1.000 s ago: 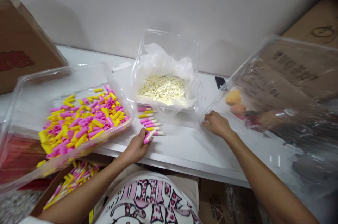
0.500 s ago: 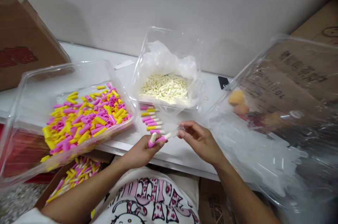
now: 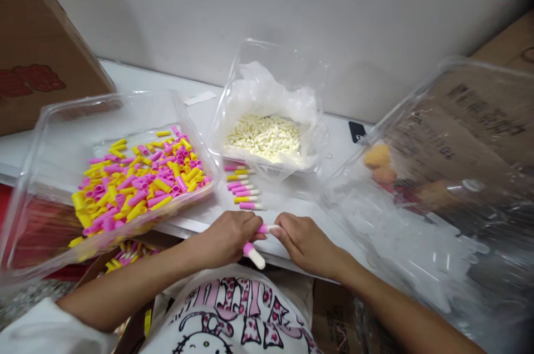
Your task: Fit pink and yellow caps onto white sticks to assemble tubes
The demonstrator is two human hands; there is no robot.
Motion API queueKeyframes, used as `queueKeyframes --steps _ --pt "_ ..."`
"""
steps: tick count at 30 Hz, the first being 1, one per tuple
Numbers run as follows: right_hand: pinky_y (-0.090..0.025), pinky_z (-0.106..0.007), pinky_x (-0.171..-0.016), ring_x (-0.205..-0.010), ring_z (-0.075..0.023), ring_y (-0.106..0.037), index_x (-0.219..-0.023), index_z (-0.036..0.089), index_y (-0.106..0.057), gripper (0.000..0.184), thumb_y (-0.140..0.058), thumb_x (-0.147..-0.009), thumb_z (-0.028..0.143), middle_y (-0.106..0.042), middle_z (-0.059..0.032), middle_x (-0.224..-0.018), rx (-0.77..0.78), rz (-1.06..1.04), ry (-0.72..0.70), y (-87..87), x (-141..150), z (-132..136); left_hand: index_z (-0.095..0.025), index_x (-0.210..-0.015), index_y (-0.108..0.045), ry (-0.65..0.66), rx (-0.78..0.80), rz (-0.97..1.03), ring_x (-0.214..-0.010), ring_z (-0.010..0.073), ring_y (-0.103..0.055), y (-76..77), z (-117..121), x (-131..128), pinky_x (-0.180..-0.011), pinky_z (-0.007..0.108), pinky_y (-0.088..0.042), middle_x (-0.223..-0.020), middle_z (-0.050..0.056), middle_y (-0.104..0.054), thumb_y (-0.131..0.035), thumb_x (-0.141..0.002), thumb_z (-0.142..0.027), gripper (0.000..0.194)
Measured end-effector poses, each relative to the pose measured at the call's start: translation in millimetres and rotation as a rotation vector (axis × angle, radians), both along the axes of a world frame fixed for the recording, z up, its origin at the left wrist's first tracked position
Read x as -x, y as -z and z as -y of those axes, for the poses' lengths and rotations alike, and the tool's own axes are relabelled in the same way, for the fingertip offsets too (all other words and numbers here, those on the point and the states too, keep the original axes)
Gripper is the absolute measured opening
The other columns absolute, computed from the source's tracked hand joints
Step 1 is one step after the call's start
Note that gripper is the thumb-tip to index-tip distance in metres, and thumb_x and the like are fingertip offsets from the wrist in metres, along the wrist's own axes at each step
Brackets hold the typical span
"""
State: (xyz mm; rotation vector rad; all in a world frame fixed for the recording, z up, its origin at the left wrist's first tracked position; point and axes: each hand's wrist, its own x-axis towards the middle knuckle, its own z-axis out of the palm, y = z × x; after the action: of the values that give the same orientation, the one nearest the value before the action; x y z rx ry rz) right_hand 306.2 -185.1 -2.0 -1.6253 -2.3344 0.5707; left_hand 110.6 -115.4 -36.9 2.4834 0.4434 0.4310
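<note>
My left hand (image 3: 236, 237) is closed around two short pink tubes with white plugs. One pink tube (image 3: 248, 248) points down toward me, its white plug sticking out. The other pink tube (image 3: 263, 229) points right, and the fingers of my right hand (image 3: 302, 242) pinch its white plug (image 3: 273, 227). Just beyond my hands lies a row of pink and yellow tubes with white plugs (image 3: 247, 192) on the white table (image 3: 200, 225). Behind the row, a clear bin (image 3: 240, 59) lined with plastic film holds loose white plugs (image 3: 267, 139).
At left, a tilted clear bin (image 3: 45, 142) holds pink and yellow tubes (image 3: 137, 181). Below it, a carton contains plugged tubes (image 3: 125, 256). A large clear bin (image 3: 400, 103) with translucent pieces (image 3: 409, 237) stands at right, near a black phone (image 3: 356, 132). A cardboard box (image 3: 45, 53) stands far left.
My right hand has moved in to meet the left and now pinches a white plug. The left hand has turned, so its other tube now points down. The view has shifted slightly.
</note>
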Motion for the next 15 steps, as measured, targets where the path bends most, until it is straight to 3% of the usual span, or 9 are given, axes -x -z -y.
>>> queueKeyframes --steps 3,5,10,13,15 --pt "-0.031 -0.024 -0.05 -0.051 -0.0104 -0.038 -0.062 0.02 -0.037 0.045 -0.02 -0.096 0.045 -0.04 0.0033 -0.055 0.369 -0.215 0.126 8.6 5 0 -0.016 -0.08 -0.048 0.073 -0.198 -0.1 -0.061 0.0163 -0.048 16.0 -4 -2 -0.055 0.027 -0.031 -0.074 0.006 -0.056 -0.032 -0.095 -0.031 0.027" --pt "-0.032 -0.024 -0.051 -0.053 -0.0104 -0.038 -0.06 0.02 -0.035 0.046 -0.021 -0.095 0.047 -0.039 0.0034 -0.055 0.456 -0.252 0.136 14.3 6 -1 -0.016 -0.081 -0.048 0.11 -0.174 -0.147 -0.06 0.0167 -0.049 21.3 -7 -2 -0.054 0.027 -0.032 -0.073 0.006 -0.057 -0.034 -0.094 -0.03 0.024" --pt "-0.039 -0.026 -0.062 -0.066 -0.0127 -0.049 -0.077 0.019 -0.046 0.033 -0.031 -0.095 0.04 -0.054 0.0003 -0.071 0.252 -0.227 0.124 19.1 -1 -1 -0.017 -0.087 -0.05 0.104 0.258 -0.088 -0.064 0.015 -0.049 13.4 -9 1 -0.058 0.025 -0.034 -0.075 0.003 -0.056 -0.039 -0.09 -0.025 0.013" --pt "-0.042 -0.026 -0.071 -0.078 -0.0132 -0.053 -0.094 0.019 -0.051 0.024 -0.031 -0.097 0.031 -0.058 -0.0034 -0.087 0.087 -0.243 -0.002 17.4 -5 0 -0.018 -0.078 -0.048 0.074 0.536 -0.032 -0.061 0.0124 -0.043 5.8 -7 2 -0.056 0.023 -0.033 -0.068 -0.001 -0.049 -0.036 -0.091 -0.031 0.022" --pt "-0.042 -0.026 -0.069 -0.077 -0.014 -0.052 -0.099 0.018 -0.052 0.024 -0.03 -0.097 0.026 -0.058 -0.0051 -0.086 -0.068 -0.164 -0.108 16.9 -8 0 -0.017 -0.073 -0.045 0.043 0.628 -0.002 -0.06 0.0113 -0.039 1.4 -4 1 -0.056 0.022 -0.032 -0.065 -0.002 -0.044 -0.036 -0.091 -0.034 0.026"
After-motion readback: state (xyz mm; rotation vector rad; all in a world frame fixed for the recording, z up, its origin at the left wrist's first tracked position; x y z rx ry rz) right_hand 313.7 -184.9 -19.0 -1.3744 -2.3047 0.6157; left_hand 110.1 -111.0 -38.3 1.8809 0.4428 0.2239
